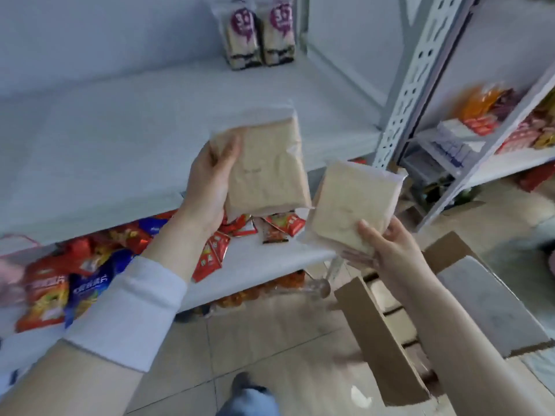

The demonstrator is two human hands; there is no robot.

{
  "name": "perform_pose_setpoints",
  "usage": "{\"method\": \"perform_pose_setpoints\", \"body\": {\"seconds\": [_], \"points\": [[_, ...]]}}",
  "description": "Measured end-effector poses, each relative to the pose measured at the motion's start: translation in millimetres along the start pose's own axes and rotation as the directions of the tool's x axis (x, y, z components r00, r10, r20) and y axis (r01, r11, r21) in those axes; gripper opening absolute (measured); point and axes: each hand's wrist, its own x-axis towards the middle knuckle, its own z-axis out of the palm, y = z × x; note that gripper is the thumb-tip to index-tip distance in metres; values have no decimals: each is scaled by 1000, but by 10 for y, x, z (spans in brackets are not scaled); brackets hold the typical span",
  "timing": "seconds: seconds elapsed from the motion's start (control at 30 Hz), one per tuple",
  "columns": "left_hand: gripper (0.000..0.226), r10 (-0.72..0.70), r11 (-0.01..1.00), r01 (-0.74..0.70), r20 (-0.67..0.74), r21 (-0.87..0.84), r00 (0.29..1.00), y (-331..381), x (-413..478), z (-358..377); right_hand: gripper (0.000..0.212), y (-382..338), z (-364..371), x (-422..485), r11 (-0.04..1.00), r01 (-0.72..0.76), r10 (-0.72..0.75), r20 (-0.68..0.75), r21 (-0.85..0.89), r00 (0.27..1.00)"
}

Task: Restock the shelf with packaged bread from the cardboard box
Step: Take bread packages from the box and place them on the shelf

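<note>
1. We face a white shelf [120, 139] with a wide middle board. A perforated grey upright [411, 76] stands at its right end, and the floor [270, 340] is pale tile.
2. At the back of that board, two purple-labelled bread packs [258, 34] stand upright, side by side and touching.
3. Red and blue snack packets [90, 274] lie heaped on the board below. A neighbouring rack [486, 151] on the right holds more coloured goods, too blurred to read.
4. The cardboard box [387, 334] sits low on the right with its flaps raised, and pale packs show inside.
5. Our left hand [210, 187], wearing a white sleeve [135, 310], grips one clear bread pack [267, 169] by its left edge. The thumb lies across the front, and the pack is in front of the middle board.
6. Our right hand [393, 250] grips a second bread pack [345, 202] by its lower corner. It is tilted above the box, just beside the first pack but apart from it.
</note>
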Motion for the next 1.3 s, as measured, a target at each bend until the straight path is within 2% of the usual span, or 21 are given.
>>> {"method": "perform_pose_setpoints", "body": {"seconds": [0.13, 0.27, 0.37, 0.5, 0.6, 0.83, 1.07, 1.2, 1.3], "points": [[13, -13, 999, 5, -170, -48, 985, 269, 430, -890, 51, -83, 879, 411, 999, -19, 23, 175, -28, 984], [19, -46, 999, 37, -300, -35, 953, 275, 900, -1554, 53, -68, 1627, 884, 998, -20, 34, 233, -63, 972], [17, -20, 999, 29, -314, 25, 949, 196, 1306, -1813, 49, -114, 2065, 1286, 990, 37, -5, 234, -134, 972], [10, 55, 996, -28, -327, 84, 943, 129, 1991, -2028, 33, -282, 2485, 1991, 961, 133, -100, 144, -243, 985], [13, 133, 982, -76, -346, 173, 929, 75, 2559, -2136, 33, -377, 2773, 2634, 913, 188, -167, 89, -362, 982], [17, 216, 963, -104, -479, 249, 851, -75, 3883, -2248, 43, -403, 3461, 4068, 884, 239, -217, 101, -401, 971], [16, 303, 936, -169, -468, 308, 830, -215, 4806, -2472, 36, -326, 3841, 5031, 824, 297, -256, 151, -483, 955], [15, 319, 938, -200, -476, 284, 820, -276, 5091, -2560, 50, -286, 3886, 5280, 730, 393, -357, 179, -559, 917], [14, 349, 926, -223, -466, 305, 813, -282, 5196, -2507, 63, -265, 3936, 5376, 721, 442, -423, 166, -534, 891]]}}
